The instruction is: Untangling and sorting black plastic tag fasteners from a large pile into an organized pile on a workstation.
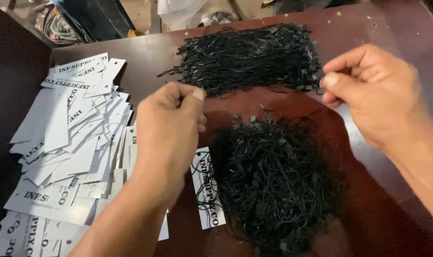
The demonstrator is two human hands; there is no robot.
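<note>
1. We are pinching our left hand [171,128] narrow, thumb to forefinger; any cord in it is too thin to tell.
2. Our right hand [369,93] is pinching at the far cord bundle [247,57] edge.
3. Bare table [383,200] is lying right of the near cords [273,185].
4. White tags [69,143] are lying heaped at left.
</note>
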